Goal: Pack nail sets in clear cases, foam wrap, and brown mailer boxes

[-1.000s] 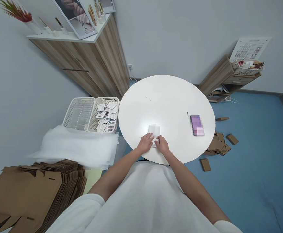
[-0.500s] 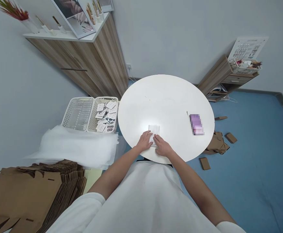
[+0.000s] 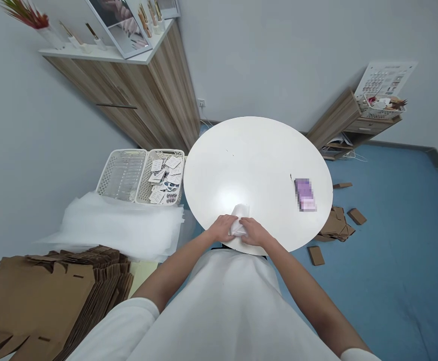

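Observation:
A small packet wrapped in white translucent sheet [image 3: 240,213] is at the near edge of the round white table [image 3: 256,150]. My left hand [image 3: 223,228] grips its left side, with the fingers over the top and the thumb at the near edge. On the right side my right hand [image 3: 253,231] holds it the same way. The packet looks slightly tilted, its near edge raised towards me. What lies inside the wrapping is hidden.
A pixelated purple item [image 3: 304,194] lies at the table's right. Left of the table are a basket of small cards [image 3: 165,178], a basket of clear pieces [image 3: 121,175], white translucent sheets [image 3: 117,225] and stacked flat cardboard [image 3: 42,296]. Small brown boxes [image 3: 316,255] lie on the floor.
Both hands have gone from lying on the flat packet to gripping its two sides. The packet has shifted a little towards me and tilted.

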The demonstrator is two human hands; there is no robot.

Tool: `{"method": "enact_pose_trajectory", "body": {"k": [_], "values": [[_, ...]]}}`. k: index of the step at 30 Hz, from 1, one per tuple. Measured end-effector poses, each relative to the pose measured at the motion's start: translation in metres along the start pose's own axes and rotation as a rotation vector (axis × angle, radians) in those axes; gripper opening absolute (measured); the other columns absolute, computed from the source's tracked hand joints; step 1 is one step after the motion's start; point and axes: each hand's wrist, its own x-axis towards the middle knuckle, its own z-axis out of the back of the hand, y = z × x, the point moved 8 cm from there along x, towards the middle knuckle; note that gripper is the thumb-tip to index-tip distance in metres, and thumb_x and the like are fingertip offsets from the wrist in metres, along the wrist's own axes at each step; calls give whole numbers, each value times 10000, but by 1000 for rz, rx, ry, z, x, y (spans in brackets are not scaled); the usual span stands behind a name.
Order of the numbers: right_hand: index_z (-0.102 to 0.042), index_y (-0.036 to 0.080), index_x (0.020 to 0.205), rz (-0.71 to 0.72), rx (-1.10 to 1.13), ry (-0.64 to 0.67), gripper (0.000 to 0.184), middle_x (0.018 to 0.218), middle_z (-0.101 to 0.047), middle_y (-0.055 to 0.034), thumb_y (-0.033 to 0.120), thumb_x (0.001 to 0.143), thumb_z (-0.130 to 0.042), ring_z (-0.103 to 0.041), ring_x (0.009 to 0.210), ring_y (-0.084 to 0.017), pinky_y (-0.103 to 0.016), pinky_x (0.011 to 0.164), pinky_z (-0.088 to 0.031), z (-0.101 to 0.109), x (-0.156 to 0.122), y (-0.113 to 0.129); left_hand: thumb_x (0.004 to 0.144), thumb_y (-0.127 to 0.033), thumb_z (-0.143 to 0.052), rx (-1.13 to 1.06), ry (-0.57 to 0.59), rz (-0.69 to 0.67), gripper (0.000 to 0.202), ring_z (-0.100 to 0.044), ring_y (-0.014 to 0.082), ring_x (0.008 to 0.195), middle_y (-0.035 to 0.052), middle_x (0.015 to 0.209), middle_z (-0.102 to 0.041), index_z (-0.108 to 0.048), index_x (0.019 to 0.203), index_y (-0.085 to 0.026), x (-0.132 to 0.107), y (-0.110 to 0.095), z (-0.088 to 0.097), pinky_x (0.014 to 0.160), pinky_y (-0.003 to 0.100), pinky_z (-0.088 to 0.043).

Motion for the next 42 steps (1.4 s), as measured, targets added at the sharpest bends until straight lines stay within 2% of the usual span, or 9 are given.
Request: {"method": "enact_pose_trajectory", "body": {"k": [3,7,14,19,25,29,36,39,42], "values": [[-530,183,1015,-62,124,27,399,1022,-564,-80,266,628,-576,-511,916,-229,-342,770,-410,7,2,-8,637,-259,-557,-28,-33,64,405,-464,249,1014,66,1061,-535,-498,1034,-204,4,5,-2,840,361,-366],[-569,202,858,-251,381,28,225,847,-587,-30,350,706,-494,-527,726,-177,-306,648,-414,11,10,-29,692,-275,-502,-100,-92,195,222,-481,239,966,66,1013,-527,-550,896,-203,12,16,4,794,340,-392],[-573,210,902,-454,762,-78,353,936,-588,-42,485,759,-406,-526,819,-177,-280,638,-435,5,17,-49,774,-356,-437,-373,-121,355,266,-545,172,807,30,897,-583,-469,987,-199,13,32,4,691,285,-422],[-491,213,934,-550,722,-319,355,915,-568,-41,502,754,-389,-531,795,-174,-280,599,-450,4,14,-61,797,-382,-409,-388,-141,418,248,-550,165,793,31,895,-593,-486,941,-196,17,41,1,674,274,-420],[-511,182,971,-583,471,-581,340,953,-536,-80,413,740,-416,-512,851,-193,-330,750,-424,10,-3,-65,809,-354,-397,-289,-105,489,242,-542,172,803,34,872,-586,-515,957,-203,26,43,-4,692,273,-407],[-523,198,1004,-636,505,-533,345,851,-563,-43,383,732,-417,-535,739,-173,-307,680,-430,4,-4,-68,824,-352,-360,-156,-113,539,288,-529,193,834,69,937,-524,-509,1020,-202,25,42,-5,700,295,-402],[-482,221,1058,-681,545,-508,370,849,-590,-14,320,703,-449,-563,714,-155,-282,650,-421,2,-5,-72,817,-309,-375,-148,-209,604,522,-493,221,946,114,1053,-455,-237,1298,-159,22,40,-6,784,343,-395],[-436,223,1082,-652,514,-502,385,868,-579,-16,300,705,-446,-560,690,-152,-290,641,-423,5,-6,-70,793,-253,-415,-247,-332,502,526,-519,159,840,96,1096,-421,-254,1289,-185,20,33,0,751,297,-428],[-482,219,996,-554,402,-472,287,922,-554,-40,272,721,-417,-547,762,-169,-309,679,-421,13,-2,-63,786,-217,-419,-260,-361,399,434,-522,134,773,65,1062,-429,-380,1218,-212,19,28,3,728,281,-444]]}}
